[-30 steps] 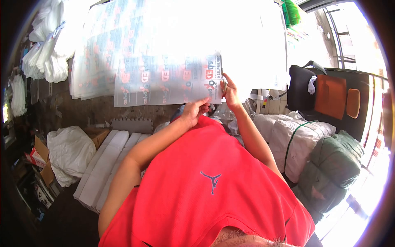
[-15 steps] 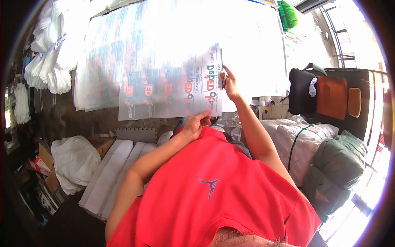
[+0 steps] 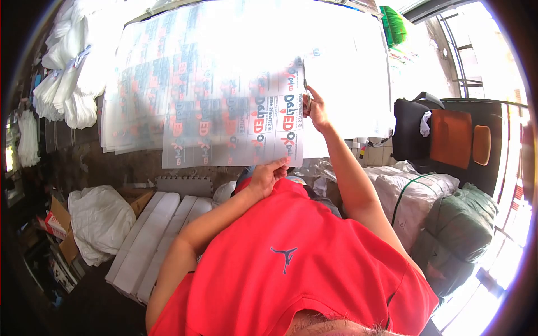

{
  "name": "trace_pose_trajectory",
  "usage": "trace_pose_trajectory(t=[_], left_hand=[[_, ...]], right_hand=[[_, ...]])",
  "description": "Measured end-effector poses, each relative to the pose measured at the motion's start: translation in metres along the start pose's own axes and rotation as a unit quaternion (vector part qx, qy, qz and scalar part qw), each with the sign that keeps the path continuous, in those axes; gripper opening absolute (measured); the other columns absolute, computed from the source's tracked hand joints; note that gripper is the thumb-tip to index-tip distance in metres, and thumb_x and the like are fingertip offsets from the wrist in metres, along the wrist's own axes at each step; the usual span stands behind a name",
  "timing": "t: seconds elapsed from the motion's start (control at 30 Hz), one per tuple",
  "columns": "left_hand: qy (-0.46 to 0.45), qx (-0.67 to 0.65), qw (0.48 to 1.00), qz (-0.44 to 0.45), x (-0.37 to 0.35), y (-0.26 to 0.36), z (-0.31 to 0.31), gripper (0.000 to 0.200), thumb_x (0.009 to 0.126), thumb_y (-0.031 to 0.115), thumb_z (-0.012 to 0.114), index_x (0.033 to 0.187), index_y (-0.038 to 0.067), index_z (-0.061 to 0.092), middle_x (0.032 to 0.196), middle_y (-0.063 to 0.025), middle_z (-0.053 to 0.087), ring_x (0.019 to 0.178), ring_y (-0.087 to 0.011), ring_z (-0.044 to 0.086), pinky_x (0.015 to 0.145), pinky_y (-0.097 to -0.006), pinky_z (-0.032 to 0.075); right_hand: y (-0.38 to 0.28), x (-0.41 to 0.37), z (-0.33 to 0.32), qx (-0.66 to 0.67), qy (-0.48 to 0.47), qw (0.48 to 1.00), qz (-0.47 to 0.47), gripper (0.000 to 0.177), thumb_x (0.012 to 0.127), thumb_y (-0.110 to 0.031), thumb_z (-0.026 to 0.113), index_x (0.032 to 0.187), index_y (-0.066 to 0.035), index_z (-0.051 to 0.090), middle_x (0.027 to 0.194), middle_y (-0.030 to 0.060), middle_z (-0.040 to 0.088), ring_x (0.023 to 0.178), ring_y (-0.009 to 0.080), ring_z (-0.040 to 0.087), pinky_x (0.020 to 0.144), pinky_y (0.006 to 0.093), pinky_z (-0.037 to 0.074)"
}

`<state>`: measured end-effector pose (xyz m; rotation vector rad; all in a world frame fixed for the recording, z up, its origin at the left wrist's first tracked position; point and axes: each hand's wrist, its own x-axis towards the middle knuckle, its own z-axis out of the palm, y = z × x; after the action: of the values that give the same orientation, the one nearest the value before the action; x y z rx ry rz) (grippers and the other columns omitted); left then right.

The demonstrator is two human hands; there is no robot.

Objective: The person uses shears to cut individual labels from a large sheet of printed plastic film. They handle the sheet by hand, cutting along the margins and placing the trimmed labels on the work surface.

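Observation:
A translucent printed sheet (image 3: pixel 224 123) with red and dark lettering lies on the bright white table and reaches past its near edge. My left hand (image 3: pixel 270 176) pinches the sheet's near edge by its right corner, close to my body. Scissors (image 3: pixel 306 101) are in my right hand (image 3: pixel 318 112), at the sheet's right edge. Their blades point away from me along that edge, and glare partly washes them out. More printed sheets (image 3: pixel 131 106) lie stacked to the left.
Bundled white bags (image 3: pixel 75 78) hang at the upper left. Long white boxes (image 3: pixel 148 241) and a white sack (image 3: pixel 101 221) stand on the floor at left. Wrapped bales (image 3: pixel 414 190) and an orange-and-black chair (image 3: pixel 451 137) are at right. A green packet (image 3: pixel 394 25) sits at the table's far right.
The view has shifted slightly. My right hand with the scissors stays at the sheet's right edge, and my left hand still pinches the near edge.

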<state>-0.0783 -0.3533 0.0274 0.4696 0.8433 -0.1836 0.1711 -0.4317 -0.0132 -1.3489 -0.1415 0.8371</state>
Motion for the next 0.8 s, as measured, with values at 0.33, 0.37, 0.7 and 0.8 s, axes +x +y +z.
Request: trace_pose_trajectory(t=[0.33, 0.37, 0.7, 0.8], left_hand=[[-0.007, 0.011, 1.000, 0.002, 0.001, 0.001, -0.004, 0.015, 0.087, 0.015, 0.071, 0.095, 0.003, 0.070, 0.080, -0.0018, 0.066, 0.069, -0.0096, 0.058, 0.064, -0.0237, 0.049], [-0.009, 0.011, 1.000, 0.000, 0.001, 0.002, -0.004, 0.016, 0.087, 0.015, 0.071, 0.096, 0.002, 0.070, 0.080, -0.0019, 0.066, 0.070, -0.0095, 0.058, 0.065, -0.0237, 0.049], [-0.005, 0.001, 1.000, 0.010, 0.002, 0.000, -0.004, 0.016, 0.088, 0.015, 0.070, 0.097, 0.002, 0.070, 0.081, -0.0023, 0.066, 0.070, -0.0089, 0.058, 0.067, -0.0234, 0.049], [-0.009, 0.000, 1.000, 0.014, 0.003, -0.002, -0.007, 0.016, 0.088, 0.016, 0.070, 0.096, 0.002, 0.071, 0.081, -0.0023, 0.067, 0.069, -0.0085, 0.059, 0.067, -0.0230, 0.050]], right_hand=[[-0.010, 0.021, 0.001, -0.031, 0.006, 0.999, -0.007, 0.068, 0.098, -0.034, 0.057, 0.146, 0.005, 0.028, 0.065, -0.0019, 0.044, 0.057, 0.0077, 0.038, 0.054, 0.0260, 0.035], [-0.009, 0.023, 0.001, -0.032, 0.006, 0.999, -0.008, 0.068, 0.098, -0.034, 0.057, 0.146, 0.005, 0.028, 0.065, -0.0019, 0.044, 0.057, 0.0077, 0.038, 0.054, 0.0260, 0.035], [-0.011, 0.032, -0.001, -0.009, -0.009, 1.000, -0.012, 0.068, 0.098, -0.032, 0.057, 0.146, 0.005, 0.027, 0.065, -0.0031, 0.043, 0.056, 0.0064, 0.038, 0.052, 0.0243, 0.035], [-0.012, 0.030, 0.000, -0.019, -0.006, 1.000, -0.013, 0.067, 0.098, -0.031, 0.057, 0.146, 0.004, 0.027, 0.066, -0.0031, 0.043, 0.056, 0.0062, 0.038, 0.052, 0.0239, 0.035]])
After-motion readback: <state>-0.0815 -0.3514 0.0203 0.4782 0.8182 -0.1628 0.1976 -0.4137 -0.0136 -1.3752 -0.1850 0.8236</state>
